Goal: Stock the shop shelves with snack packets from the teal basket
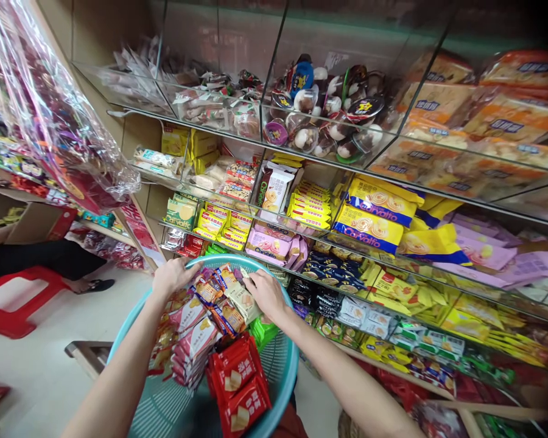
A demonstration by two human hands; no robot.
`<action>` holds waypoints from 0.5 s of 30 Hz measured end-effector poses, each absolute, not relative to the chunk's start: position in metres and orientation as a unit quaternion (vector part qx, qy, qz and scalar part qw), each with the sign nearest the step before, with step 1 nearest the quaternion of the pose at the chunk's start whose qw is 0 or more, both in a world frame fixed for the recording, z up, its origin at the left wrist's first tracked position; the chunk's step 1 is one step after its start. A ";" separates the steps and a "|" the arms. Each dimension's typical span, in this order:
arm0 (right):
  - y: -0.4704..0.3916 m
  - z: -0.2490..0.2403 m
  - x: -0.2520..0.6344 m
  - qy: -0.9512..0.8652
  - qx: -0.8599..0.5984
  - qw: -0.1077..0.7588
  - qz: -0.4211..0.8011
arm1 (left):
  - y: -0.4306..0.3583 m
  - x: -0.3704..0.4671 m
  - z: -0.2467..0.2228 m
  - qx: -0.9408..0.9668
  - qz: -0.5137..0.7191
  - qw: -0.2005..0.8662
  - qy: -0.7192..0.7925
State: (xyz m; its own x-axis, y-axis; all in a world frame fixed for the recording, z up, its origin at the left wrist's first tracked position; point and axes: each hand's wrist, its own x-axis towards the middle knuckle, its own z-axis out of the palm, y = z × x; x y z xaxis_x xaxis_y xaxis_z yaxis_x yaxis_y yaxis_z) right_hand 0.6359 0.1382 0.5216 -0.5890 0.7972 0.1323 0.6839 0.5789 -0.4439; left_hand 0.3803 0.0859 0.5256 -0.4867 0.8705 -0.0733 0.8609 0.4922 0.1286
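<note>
A teal plastic basket (123, 340) is in front of me, tilted so its inside shows. My left hand (173, 275) is closed over its far left rim. Inside the basket, my right hand (267, 295) has its fingers closed on a cream snack packet (240, 298); part of the grip is hidden. Around that packet lie small orange and blue packets (228, 316) and a green packet (262, 333). Closer to me are a stack of pink and white packets (194, 334) and red cracker packets (240, 386).
Shelves with clear dividers hold Carvalto packs (369, 225), yellow Kaman packs (212, 220), jelly cups (333, 109) and bread packs (506, 115). Plastic-wrapped goods (59, 115) hang at left. A red stool (22, 298) stands beside another person's leg (45, 261).
</note>
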 end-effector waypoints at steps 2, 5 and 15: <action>0.141 0.520 0.636 -0.863 -0.431 0.190 0.184 | 0.088 0.380 0.525 0.505 0.037 0.061 0.860; 0.147 0.517 0.636 -0.841 -0.443 0.233 0.203 | 0.091 0.380 0.524 0.511 0.036 0.058 0.857; 0.166 0.512 0.637 -0.771 -0.445 0.349 0.293 | 0.091 0.376 0.521 0.507 0.038 0.061 0.859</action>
State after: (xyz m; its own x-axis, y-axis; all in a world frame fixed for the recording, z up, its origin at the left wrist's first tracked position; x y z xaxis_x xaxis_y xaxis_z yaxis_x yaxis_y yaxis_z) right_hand 0.6368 0.1658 0.5115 -0.3614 0.8901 0.2777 0.4814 0.4332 -0.7620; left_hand 0.3757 0.0910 0.5212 -0.4790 0.8753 -0.0665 0.8660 0.4836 0.1272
